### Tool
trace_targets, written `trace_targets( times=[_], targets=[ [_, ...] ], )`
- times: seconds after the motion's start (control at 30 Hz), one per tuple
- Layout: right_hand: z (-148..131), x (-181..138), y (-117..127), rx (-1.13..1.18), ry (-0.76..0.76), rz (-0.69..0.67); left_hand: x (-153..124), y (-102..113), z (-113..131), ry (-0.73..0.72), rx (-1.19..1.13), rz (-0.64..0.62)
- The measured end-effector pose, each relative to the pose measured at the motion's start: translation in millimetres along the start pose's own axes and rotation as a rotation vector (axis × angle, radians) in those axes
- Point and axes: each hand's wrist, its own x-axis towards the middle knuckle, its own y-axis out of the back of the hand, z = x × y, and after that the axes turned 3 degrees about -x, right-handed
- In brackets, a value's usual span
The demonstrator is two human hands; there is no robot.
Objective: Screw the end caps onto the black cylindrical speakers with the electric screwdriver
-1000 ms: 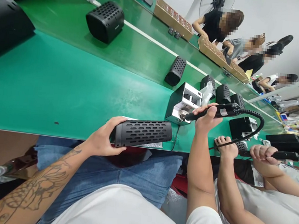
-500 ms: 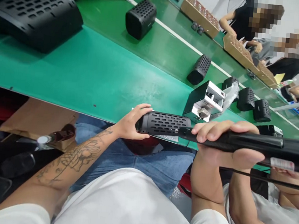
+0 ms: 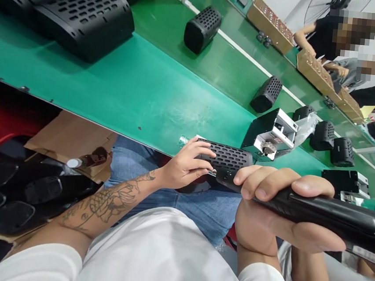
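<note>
A black perforated speaker housing lies at the near edge of the green bench, above my lap. My left hand grips its left end, fingers over the slotted top and thumb along the near side. My right hand is wrapped round a black electric screwdriver, held nearly level. Its tip points left, close to my left thumb and fingertips, at the housing's near side. Whether the tip touches a screw is too small to tell.
A screw feeder stands just behind the housing, a second screw feeder to the right. More speaker housings stand along the green bench. Large ones sit at left. A bottle lies below. Co-workers are opposite and at right.
My left hand has shifted from around the housing's end onto its top and near side. The screwdriver's tip has moved off the slotted top to the near side, close to my left fingers.
</note>
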Motion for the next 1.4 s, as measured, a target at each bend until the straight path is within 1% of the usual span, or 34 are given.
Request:
trace_targets(
  times=[0.1,0.17,0.27,0.37,0.5,0.57,0.67,0.8,0.97,1.1,1.27,1.33,1.4],
  targets=[
    [1.7,-2.7,-0.6,0.038,0.032,-0.03,-3.1,-1.7,-0.6,0.007,-0.02,-0.01],
    [7.8,-1.4,-0.6,0.041,0.037,-0.056,-5.8,-1.1,-2.9,0.007,-0.014,-0.036],
    [26.2,5.9,-2.2,0.081,0.066,-0.111,-10.0,4.2,-13.4,0.012,0.042,-0.077],
    [49.0,14.1,-6.5,0.128,0.119,-0.194,-13.5,10.7,-30.3,0.016,0.1,-0.072],
    [67.3,16.7,-15.2,0.094,0.119,-0.152,-14.8,11.9,-49.6,0.006,0.048,-0.09],
    [70.2,16.0,-19.1,0.09,0.118,-0.138,-14.5,9.3,-55.1,0.015,0.004,-0.085],
    [71.3,16.3,-21.8,0.115,0.104,-0.176,-14.2,5.2,-59.2,0.008,-0.043,-0.059],
    [71.3,18.8,-21.0,0.105,0.008,-0.222,-14.4,3.8,-61.2,0.023,-0.07,-0.048],
    [73.7,19.0,-20.0,0.179,0.008,-0.343,-13.6,4.6,-63.0,0.023,-0.08,-0.039],
    [78.0,18.8,-17.8,0.178,0.02,-0.421,-13.0,2.8,-63.0,-0.012,-0.08,-0.026],
    [88.0,19.6,-11.3,0.231,-0.004,-0.455,-13.4,1.6,-64.8,-0.021,-0.056,-0.024],
    [93.5,14.8,-9.0,0.252,-0.015,-0.473,-14.2,2.8,-67.1,-0.011,-0.041,-0.028],
    [97.2,6.9,-7.9,0.23,-0.057,-0.487,-16.4,3.3,-67.8,-0.004,-0.015,-0.022]
  ],
)
